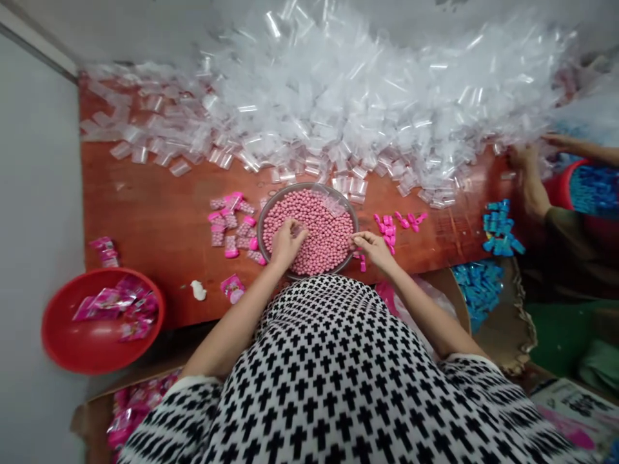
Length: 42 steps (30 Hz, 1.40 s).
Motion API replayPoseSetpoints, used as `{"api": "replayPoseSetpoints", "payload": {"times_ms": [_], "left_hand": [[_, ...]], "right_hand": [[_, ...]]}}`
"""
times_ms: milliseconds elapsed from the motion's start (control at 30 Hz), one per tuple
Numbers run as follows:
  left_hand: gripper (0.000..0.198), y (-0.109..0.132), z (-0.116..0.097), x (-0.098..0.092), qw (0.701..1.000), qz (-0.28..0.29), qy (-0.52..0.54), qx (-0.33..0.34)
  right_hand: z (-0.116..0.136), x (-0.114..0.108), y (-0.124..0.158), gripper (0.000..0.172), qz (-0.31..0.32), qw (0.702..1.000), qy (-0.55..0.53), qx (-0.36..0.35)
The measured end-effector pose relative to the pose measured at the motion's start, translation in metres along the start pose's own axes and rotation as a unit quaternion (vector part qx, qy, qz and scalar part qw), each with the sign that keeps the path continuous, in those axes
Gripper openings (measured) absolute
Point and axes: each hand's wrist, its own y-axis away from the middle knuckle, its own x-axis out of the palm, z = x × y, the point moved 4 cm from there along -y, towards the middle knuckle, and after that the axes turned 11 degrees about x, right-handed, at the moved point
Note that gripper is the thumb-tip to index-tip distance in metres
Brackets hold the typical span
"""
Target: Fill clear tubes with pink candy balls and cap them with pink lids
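Observation:
A round metal bowl full of small pink candies sits at the near edge of a brown wooden table. My left hand rests in the candies, fingers curled round a small clear bag. My right hand lies at the bowl's right rim, fingers pinched together on something too small to name. Filled pink bags lie left of the bowl. Loose pink pieces lie right of it.
A huge heap of clear little bags covers the table's far side. A red basin with pink packets stands at lower left. Another person's hand works at the right, near blue pieces and a cardboard box.

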Motion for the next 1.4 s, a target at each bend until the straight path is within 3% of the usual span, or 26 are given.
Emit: {"api": "replayPoseSetpoints", "payload": {"times_ms": [67,167,267,367,500,633,700,767,933,1067,1133,1233,1400], "left_hand": [[0.017,-0.003,0.001,-0.015,0.996,0.032,-0.074,0.034],[0.019,-0.007,0.002,-0.018,0.959,0.161,-0.217,0.083],[0.025,-0.011,-0.005,0.004,0.903,0.295,-0.288,0.122],[0.028,-0.018,-0.018,0.036,0.883,0.344,-0.283,0.144],[0.027,-0.027,-0.024,0.062,0.922,0.3,-0.222,0.105],[0.019,-0.025,-0.015,0.053,0.989,0.13,-0.01,0.068],[0.024,-0.019,-0.007,0.043,0.99,0.056,0.117,0.057],[0.027,-0.012,-0.002,0.036,0.976,0.017,0.214,0.04],[0.031,0.002,-0.012,0.033,0.947,0.051,0.317,0.017],[0.033,0.006,-0.033,0.028,0.938,0.03,0.344,0.024],[0.033,0.007,-0.045,0.026,0.937,0.042,0.346,0.033],[0.033,0.008,-0.056,0.021,0.941,0.042,0.333,0.036],[0.034,0.008,-0.058,0.007,0.956,0.012,0.292,0.037]], "right_hand": [[-0.001,-0.035,-0.004,0.031,-0.086,0.989,0.123,-0.012],[-0.004,-0.076,-0.013,0.025,-0.191,0.924,0.33,-0.007],[-0.012,-0.093,-0.023,0.021,-0.2,0.893,0.403,0.016],[-0.023,-0.09,-0.028,0.018,-0.182,0.871,0.455,0.044],[-0.039,-0.08,-0.027,0.021,-0.167,0.848,0.497,0.077],[-0.053,-0.079,-0.024,0.019,-0.164,0.856,0.481,0.091],[-0.056,-0.083,-0.025,0.012,-0.17,0.872,0.449,0.092],[-0.055,-0.087,-0.026,0.015,-0.179,0.893,0.402,0.092],[-0.037,-0.085,-0.023,0.037,-0.153,0.952,0.258,0.067],[-0.012,-0.067,-0.009,0.044,-0.091,0.995,0.045,0.019],[0.001,-0.055,-0.003,0.049,-0.062,0.997,-0.035,0.004],[0.017,-0.036,0.002,0.056,-0.059,0.996,-0.06,-0.005],[0.042,-0.002,0.008,0.06,-0.039,0.994,-0.093,-0.044]]}}
